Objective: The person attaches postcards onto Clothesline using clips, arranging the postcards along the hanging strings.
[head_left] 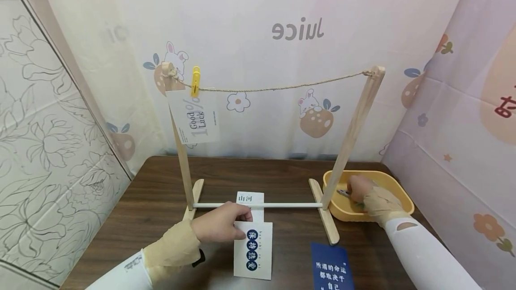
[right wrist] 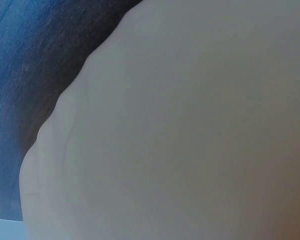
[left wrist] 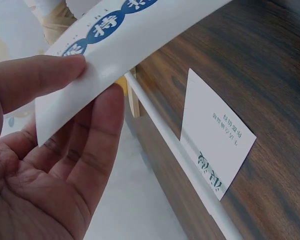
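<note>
Card "保持热爱" in left fingers; hung card: "Good Luck".

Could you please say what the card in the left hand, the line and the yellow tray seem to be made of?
The card in the left hand looks like stiff, smooth paper: it bows and carries a soft sheen. The line seems to be rough plant-fibre twine, being tan and apparently twisted. The yellow tray is probably smooth plastic, judging by its even colour and rounded corners.
</note>
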Tool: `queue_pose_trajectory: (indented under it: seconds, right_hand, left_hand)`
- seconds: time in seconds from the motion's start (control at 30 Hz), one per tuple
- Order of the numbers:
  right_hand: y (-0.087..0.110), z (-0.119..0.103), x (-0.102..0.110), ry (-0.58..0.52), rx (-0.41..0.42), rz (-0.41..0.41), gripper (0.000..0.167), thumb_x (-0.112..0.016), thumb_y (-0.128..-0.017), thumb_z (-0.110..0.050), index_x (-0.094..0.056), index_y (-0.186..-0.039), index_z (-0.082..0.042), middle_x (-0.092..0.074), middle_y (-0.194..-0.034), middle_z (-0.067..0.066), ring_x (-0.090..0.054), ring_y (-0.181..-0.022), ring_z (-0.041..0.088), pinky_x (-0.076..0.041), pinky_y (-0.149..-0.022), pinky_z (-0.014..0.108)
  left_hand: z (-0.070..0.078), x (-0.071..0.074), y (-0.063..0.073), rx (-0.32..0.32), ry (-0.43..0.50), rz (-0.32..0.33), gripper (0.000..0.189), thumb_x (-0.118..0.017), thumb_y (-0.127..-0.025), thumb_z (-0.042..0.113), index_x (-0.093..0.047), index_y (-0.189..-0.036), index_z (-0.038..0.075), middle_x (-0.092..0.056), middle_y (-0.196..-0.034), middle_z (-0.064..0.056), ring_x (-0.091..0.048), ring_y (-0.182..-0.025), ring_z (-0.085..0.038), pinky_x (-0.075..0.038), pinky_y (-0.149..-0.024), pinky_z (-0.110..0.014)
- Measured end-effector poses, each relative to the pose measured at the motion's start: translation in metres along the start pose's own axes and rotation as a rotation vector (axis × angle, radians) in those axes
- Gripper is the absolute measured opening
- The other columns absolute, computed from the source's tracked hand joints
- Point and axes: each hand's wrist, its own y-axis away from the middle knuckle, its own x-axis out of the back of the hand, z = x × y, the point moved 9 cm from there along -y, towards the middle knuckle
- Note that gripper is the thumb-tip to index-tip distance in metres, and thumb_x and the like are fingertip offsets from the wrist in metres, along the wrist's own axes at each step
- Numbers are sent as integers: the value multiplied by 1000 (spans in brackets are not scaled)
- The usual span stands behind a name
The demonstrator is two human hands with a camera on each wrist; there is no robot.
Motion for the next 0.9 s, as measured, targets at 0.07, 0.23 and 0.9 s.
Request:
queue_pose_trajectory:
  seconds: [0.07,0.23,0.9]
  right_hand:
    - [-4,6,-4,-7,-1,-4,17,-79,-75,5,-74,-90,-3,-71,-85,8,-61,-73,23,-54,-66,38]
    - [6,-6,4,-72,38,33,13,-72,-75,4,-68,-74,-8,-61,-69,3,-51,-62,19,-41,-56,31]
    - [12,-31,29,-161,103,256,32,-86,-83,-9,-75,-110,4,-77,-97,16,-69,-85,27,-58,-75,49]
  left_hand:
    - [0,0,-1,0,16,-7,24,-82,-87,-6,-68,-93,13,-74,-89,8,-62,-79,2,-54,-74,-22]
    - [2,1,-1,-36,24,-12,19,-80,-89,-3,-70,-93,13,-75,-90,7,-60,-79,3,-53,-72,-21]
    - [9,7,0,-109,51,14,11,-77,-95,0,-73,-99,10,-75,-92,6,-56,-76,4,-52,-70,-19]
